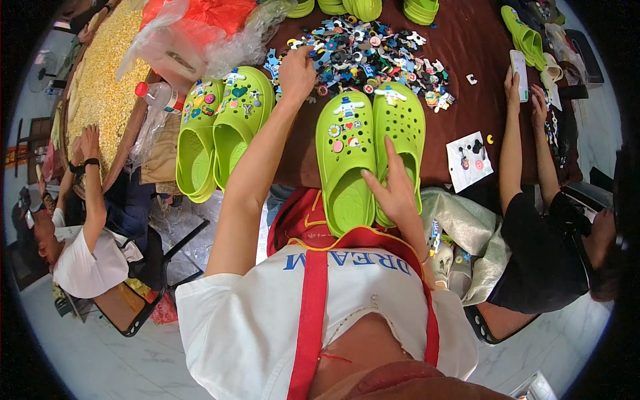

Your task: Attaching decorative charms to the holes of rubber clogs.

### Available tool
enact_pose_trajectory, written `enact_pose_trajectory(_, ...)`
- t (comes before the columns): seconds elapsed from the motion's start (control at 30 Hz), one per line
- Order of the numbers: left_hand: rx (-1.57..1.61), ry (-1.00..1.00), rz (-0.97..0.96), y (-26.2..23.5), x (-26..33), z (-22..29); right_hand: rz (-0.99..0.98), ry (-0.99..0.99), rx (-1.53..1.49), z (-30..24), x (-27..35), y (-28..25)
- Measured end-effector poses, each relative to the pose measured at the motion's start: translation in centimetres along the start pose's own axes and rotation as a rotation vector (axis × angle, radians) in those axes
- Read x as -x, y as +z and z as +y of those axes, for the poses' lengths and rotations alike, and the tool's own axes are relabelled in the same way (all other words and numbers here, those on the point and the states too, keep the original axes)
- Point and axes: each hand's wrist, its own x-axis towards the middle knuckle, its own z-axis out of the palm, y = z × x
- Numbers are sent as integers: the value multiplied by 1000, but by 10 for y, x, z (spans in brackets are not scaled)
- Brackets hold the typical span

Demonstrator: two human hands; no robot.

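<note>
Your left hand (297, 75) is at glossy, irregular shoe charms (377, 57); right hand (399, 195), thumb and index spread, straddles smooth, perforated lime clogs (345, 157). Can't tell either grip.

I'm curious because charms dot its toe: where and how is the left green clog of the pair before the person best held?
Probably pinch the left rim of its foot opening, coming from the person's left. That edge of the left green clog looks free, while charms stud its toe, and the neighbouring clog and the right hand crowd its right side.
</note>
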Motion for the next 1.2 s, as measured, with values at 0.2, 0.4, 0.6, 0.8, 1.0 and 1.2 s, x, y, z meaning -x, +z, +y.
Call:
enact_pose_trajectory(0.2, -184, 132, -108, 4, 15, -6, -5, 117, -162, 13, -2, -16)
enact_pose_trajectory(0.4, -164, 237, -183, 16, 1, 12, 276, 198, -336, 26, 2, -29)
enact_pose_trajectory(0.6, -255, 83, -355, 34, -17, 10, 248, 226, -325, 29, 6, -27)
enact_pose_trajectory(0.8, 125, -23, -480, 11, -20, 4, 281, 205, -350, 32, 5, -29)
enact_pose_trajectory(1.0, 422, -28, -373, -4, -4, 5, 231, 156, -284, 32, 4, -26)
enact_pose_trajectory(1.2, 1346, -457, -433, -23, 3, 19, 234, 104, -216, 27, 3, -21)
